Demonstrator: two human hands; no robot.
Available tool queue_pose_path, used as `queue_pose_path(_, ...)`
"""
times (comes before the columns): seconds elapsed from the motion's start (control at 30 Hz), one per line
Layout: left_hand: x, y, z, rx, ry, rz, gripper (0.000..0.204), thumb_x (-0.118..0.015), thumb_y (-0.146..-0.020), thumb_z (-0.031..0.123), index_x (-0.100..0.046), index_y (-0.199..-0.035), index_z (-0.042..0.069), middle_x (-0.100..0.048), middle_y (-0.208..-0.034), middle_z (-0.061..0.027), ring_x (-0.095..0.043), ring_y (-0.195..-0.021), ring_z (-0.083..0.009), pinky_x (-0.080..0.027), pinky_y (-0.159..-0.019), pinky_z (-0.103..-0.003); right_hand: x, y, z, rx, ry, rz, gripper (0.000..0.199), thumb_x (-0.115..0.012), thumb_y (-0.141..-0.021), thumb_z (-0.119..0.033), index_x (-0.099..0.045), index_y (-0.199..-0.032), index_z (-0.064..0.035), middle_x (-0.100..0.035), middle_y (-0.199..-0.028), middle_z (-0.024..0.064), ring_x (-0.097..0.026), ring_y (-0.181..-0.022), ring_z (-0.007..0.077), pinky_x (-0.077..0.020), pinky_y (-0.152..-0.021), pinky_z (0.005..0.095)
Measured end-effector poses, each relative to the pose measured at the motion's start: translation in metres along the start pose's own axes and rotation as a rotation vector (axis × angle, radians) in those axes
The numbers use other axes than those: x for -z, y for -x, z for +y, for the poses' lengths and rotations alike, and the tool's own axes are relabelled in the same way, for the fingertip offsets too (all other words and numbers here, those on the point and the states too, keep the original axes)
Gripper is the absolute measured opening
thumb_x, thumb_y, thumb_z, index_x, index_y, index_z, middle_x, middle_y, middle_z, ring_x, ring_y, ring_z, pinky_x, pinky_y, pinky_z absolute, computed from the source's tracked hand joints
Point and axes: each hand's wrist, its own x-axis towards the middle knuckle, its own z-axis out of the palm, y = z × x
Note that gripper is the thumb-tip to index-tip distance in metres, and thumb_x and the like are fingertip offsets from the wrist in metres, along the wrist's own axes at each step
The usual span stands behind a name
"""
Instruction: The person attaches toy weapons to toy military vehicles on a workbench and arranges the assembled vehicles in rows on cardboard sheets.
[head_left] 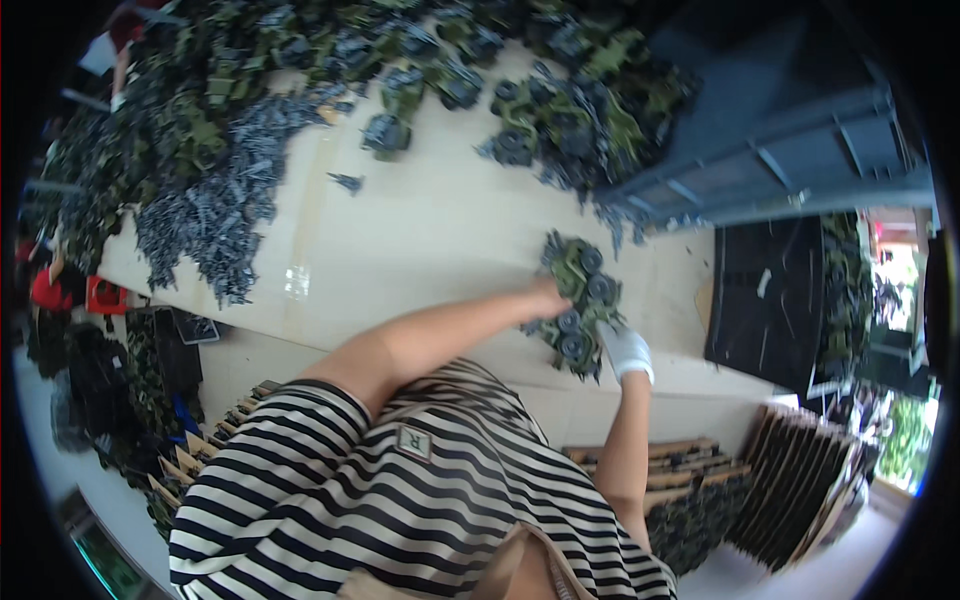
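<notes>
Toys [569,276], green, clustered at the grip; wheels [591,259] on, that much apparently done. Grey parts [215,205]: heaped well left of the grip, loose, apparently left over to use. Left hand [547,298]: bare, at cluster's left edge; closure unclear. Right hand [624,348]: gloved, against cluster's right edge; hold unclear. Bin [775,165]: beyond, right of grip.

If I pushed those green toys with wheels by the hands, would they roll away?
The green toys might slide instead of rolling, since their dark wheels seem to face up. They're probably stiff, because their chunky bodies don't seem to sag. Pushing one could bump another, as they're bunched together by the left hand and gloved right hand.
</notes>
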Motion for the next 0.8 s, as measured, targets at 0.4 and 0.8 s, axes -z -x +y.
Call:
queue_pose_path(0.4,0.053,0.009,-0.01,-0.336,-0.036,0.14,0.052,-0.058,-0.083,0.006,-0.048,-0.134,0.003,-0.057,-0.125,-0.0243,-0.056,-0.116,-0.0403,-0.045,-0.1,-0.045,0.057,-0.054,-0.198,0.51,-0.274,0.358,0.041,-0.054,-0.094,-0.04,-0.068,-0.11,-0.0053,-0.066,-0.11,0.0223,-0.06,-0.105,0.0413,-0.0473,-0.092,0.0437)
queue_pose_path(0.8,0.01,0.032,-0.028,-0.387,-0.07,0.016,0.029,-0.061,-0.088,0.009,-0.058,-0.117,0.004,-0.062,-0.119,-0.017,-0.059,-0.109,-0.0353,-0.048,-0.093,-0.043,-0.042,0.027,0.01,-0.17,-0.382,0.236,0.054,-0.064,-0.09,-0.045,-0.061,-0.123,-0.0025,-0.064,-0.117,0.024,-0.065,-0.101,0.036,-0.0501,-0.09,0.0424)
